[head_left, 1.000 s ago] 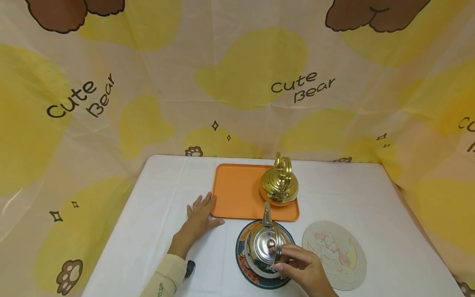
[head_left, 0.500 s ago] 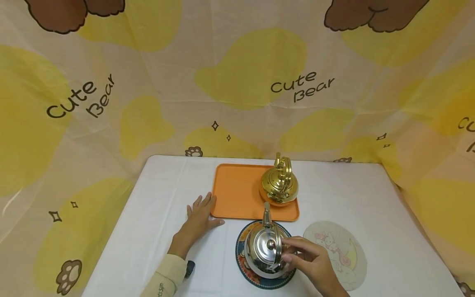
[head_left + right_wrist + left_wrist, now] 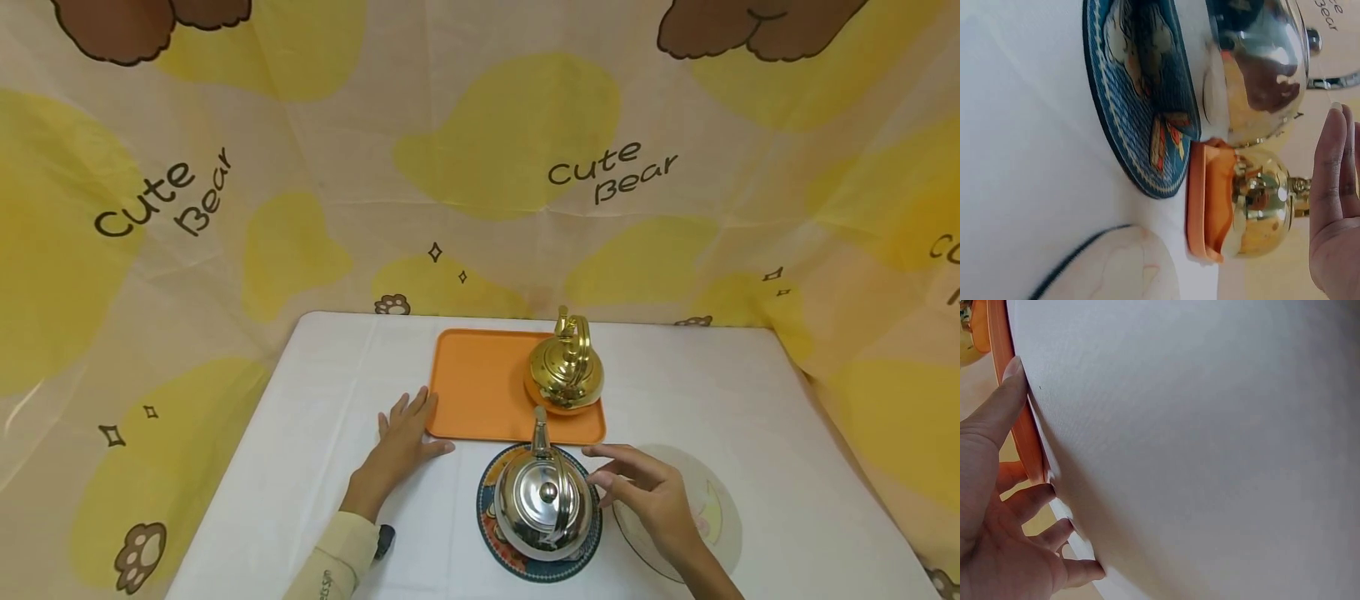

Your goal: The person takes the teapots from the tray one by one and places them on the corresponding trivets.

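A silver teapot (image 3: 528, 500) with an upright hoop handle and a round lid knob stands on a round patterned mat (image 3: 491, 554), its spout toward the back. Just right of it my right hand (image 3: 648, 492) is held with fingers loosely extended and nothing in them, over the edge of a pale round mat (image 3: 716, 542). My left hand (image 3: 405, 437) lies spread on the table, fingertips at the left edge of an orange tray (image 3: 480, 383). In the left wrist view the thumb and fingertips touch down along the tray's orange rim (image 3: 1025, 437). A gold teapot (image 3: 562, 375) stands on the tray's right end.
A white cloth covers the table (image 3: 345, 358). Behind it hangs a yellow and beige curtain (image 3: 480, 167) printed with bears and lettering. The silver teapot's spout reaches near the tray's front rim.
My right hand has let go of the silver teapot's handle and moved to the right, away from it. The teapots, tray and left hand have stayed put.
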`<state>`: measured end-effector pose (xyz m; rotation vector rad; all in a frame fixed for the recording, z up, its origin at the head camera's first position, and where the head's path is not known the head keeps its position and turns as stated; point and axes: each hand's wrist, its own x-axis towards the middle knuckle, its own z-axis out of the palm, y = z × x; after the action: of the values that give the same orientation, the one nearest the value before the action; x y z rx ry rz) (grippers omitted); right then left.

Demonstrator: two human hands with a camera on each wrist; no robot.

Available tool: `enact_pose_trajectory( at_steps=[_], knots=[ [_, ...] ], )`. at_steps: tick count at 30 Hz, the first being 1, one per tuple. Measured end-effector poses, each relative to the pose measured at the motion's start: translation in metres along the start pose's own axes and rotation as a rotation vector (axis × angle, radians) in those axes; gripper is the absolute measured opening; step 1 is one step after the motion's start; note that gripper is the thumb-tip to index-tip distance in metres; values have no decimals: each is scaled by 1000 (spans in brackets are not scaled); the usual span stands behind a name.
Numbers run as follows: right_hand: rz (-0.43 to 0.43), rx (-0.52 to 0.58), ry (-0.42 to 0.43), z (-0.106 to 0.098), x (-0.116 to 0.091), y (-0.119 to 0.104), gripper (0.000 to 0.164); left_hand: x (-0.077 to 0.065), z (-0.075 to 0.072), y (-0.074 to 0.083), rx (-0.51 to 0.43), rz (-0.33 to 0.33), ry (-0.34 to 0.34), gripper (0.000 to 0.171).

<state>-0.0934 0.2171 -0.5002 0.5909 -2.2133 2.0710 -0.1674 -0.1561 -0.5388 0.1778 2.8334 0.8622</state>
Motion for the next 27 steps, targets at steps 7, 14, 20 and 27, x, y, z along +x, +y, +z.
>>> enact_pose_trajectory(
  at_steps=[7,14,20,27],
  knots=[
    [16,-46,65,-9,10,0,31,1,1,0,-3,-1,3,93],
    [64,-132,112,-15,19,-1,28,0,0,2,-2,-1,8,93],
    [70,-173,139,-22,28,-2,29,0,0,2,-2,-11,5,94],
    [80,-195,157,-32,37,2,33,0,0,2,-4,-15,0,95]
  ],
)
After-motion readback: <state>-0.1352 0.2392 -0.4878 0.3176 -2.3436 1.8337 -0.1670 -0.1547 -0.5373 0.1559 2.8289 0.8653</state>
